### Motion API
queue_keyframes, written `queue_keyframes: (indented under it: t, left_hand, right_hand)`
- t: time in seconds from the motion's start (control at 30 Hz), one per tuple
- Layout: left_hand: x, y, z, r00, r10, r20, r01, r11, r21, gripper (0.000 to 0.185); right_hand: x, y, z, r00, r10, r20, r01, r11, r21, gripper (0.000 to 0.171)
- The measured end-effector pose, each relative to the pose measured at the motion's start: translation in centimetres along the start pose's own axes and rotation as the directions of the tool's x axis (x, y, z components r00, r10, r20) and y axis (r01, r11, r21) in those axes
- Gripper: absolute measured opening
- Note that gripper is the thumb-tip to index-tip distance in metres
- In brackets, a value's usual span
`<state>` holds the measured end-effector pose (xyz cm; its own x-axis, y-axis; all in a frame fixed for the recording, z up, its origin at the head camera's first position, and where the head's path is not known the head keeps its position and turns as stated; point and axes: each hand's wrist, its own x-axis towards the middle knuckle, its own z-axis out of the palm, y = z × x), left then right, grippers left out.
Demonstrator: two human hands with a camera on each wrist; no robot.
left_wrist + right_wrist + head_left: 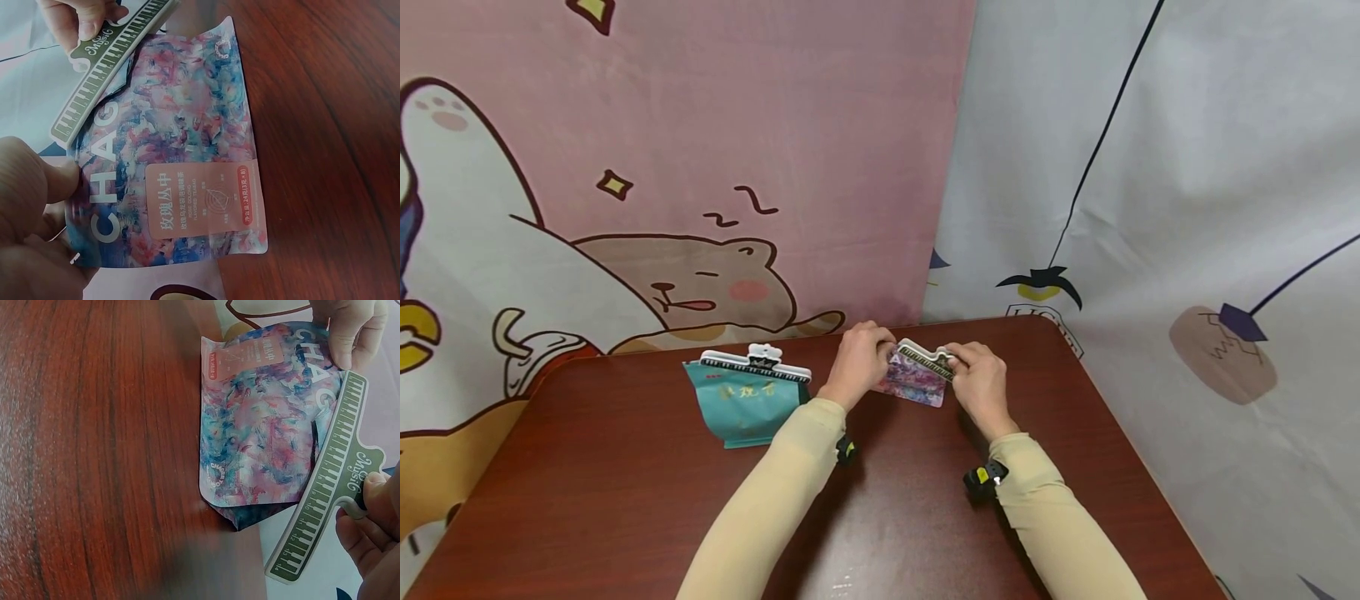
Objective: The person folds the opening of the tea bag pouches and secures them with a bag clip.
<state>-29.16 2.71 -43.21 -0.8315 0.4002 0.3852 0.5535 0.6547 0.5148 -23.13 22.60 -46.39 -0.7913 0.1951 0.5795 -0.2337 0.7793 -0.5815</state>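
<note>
Pouch point(916, 382) in front of me, far-middle of the worktop point(625, 500): pink-blue-purple marbled print, white letters "CHAG", salmon label with small text. It stands between my hands. Green clip point(927, 360) with white piano-key pattern runs along its top edge, tilted; in the wrist views the clip sits over the pouch top at an angle, whether it bites the pouch I cannot tell.

My left hand point(859, 360) has fingers curled round the pouch's top left corner, thumb point(59, 178) pressed on the front by the letters. My right hand point(979, 377) pinches the clip handle point(369, 472), fingers curled on it. Beige sleeves, small black-yellow cameras on both wrists.

Worktop is dark red-brown wood grain, glossy. Left of my left hand, well apart from the pouch, a teal bag point(745, 404) stands with a white clip point(756, 363) closing its top.

Behind: pink cloth point(737, 125) with cartoon bear, and a white cloth point(1187, 167) with dark lines on the right.
</note>
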Motion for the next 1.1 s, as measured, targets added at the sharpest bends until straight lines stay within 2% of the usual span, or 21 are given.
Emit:
queue_keyframes:
  t: [0.43,0.77,0.87,1.1]
  left_hand:
    - [-0.1,-0.1,-0.2,0.998,-0.053,0.014,0.054,0.997,-0.046,0.010]
    - [-0.1,-0.1,-0.3,0.994,-0.106,0.040,0.108,0.993,-0.040,0.012]
    - [-0.1,-0.1,-0.3,0.993,-0.108,0.040,0.109,0.993,-0.037,0.012]
    - [0.0,-0.1,-0.3,0.993,-0.112,0.043,0.114,0.993,-0.031,0.015]
  right_hand:
    - [0.0,-0.2,0.1,0.999,0.033,0.003,-0.033,0.999,0.022,0.018]
    - [0.0,-0.4,0.4,0.999,0.008,-0.032,-0.008,1.000,0.027,0.019]
    - [0.0,-0.6,0.5,0.999,-0.003,-0.049,0.005,0.999,0.033,0.019]
    - [0.1,-1.1,0.8,0.999,0.026,-0.041,-0.024,0.998,0.055,0.019]
